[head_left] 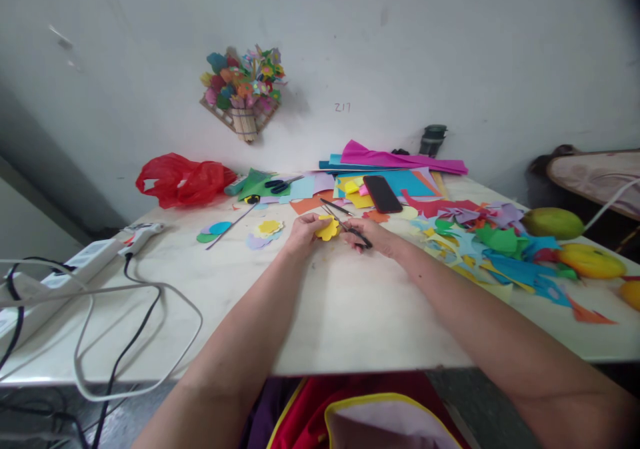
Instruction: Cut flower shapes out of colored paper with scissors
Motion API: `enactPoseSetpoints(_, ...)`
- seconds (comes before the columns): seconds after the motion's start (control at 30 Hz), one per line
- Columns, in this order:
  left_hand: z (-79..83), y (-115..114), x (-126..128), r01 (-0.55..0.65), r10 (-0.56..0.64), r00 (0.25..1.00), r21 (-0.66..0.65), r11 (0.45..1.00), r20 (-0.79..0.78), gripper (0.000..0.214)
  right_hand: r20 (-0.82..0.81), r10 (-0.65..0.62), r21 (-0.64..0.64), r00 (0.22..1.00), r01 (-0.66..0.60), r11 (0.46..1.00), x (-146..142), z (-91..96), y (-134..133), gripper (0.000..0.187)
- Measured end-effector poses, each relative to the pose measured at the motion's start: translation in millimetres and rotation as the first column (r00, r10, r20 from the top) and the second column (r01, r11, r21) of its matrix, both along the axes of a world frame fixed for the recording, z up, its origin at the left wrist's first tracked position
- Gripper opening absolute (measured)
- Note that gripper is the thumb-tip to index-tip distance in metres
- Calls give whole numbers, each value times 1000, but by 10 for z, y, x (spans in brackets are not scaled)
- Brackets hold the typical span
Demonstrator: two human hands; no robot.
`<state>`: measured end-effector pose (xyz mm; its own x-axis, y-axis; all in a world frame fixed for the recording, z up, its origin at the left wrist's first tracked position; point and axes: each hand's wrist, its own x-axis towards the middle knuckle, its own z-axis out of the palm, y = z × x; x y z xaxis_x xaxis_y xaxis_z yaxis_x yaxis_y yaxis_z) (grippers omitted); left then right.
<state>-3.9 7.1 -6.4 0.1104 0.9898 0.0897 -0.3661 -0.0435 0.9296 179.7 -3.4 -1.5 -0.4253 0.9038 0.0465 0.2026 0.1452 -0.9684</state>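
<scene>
Over the middle of the table, my left hand (303,232) pinches a yellow paper flower (328,228) with a scalloped edge. My right hand (373,236) is closed round the black handles of a pair of scissors (359,237). Its blades reach left to the yellow flower; whether they touch its edge I cannot tell. Left of my hands lie a yellow flower cutout (270,226) and pale lilac and blue cutouts (260,240). Farther left are blue and green paper rounds (219,228) beside a thin purple strip. Just behind my hands is a dark pen-like stick (336,206).
A phone (382,194) rests on coloured sheets at the back. Paper scraps (505,241) and mangoes (590,260) cover the right side. A red plastic bag (183,179), second scissors (280,184) and a power strip (95,256) with trailing cables are on the left.
</scene>
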Motion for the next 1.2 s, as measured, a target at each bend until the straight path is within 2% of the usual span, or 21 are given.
enactPoseSetpoints(0.6, -12, 10, -5, -11, 11, 1000, 7, 1000, -10, 32, -6, 4, 16, 1000, -4, 1000, 1, -55, 38, 29)
enactPoseSetpoints(1.03, -8, -3, -15, 0, 0, 1000, 6, 1000, 13, 36, -4, 0, -31, 1000, 0, 1000, -1, 10, -14, 32)
enactPoseSetpoints(1.2, -6, 0, -10, 25, -25, 1000, 24, 999, 3, 41, -64, -11, -45, 998, 8, 999, 28, -1, 8, 32)
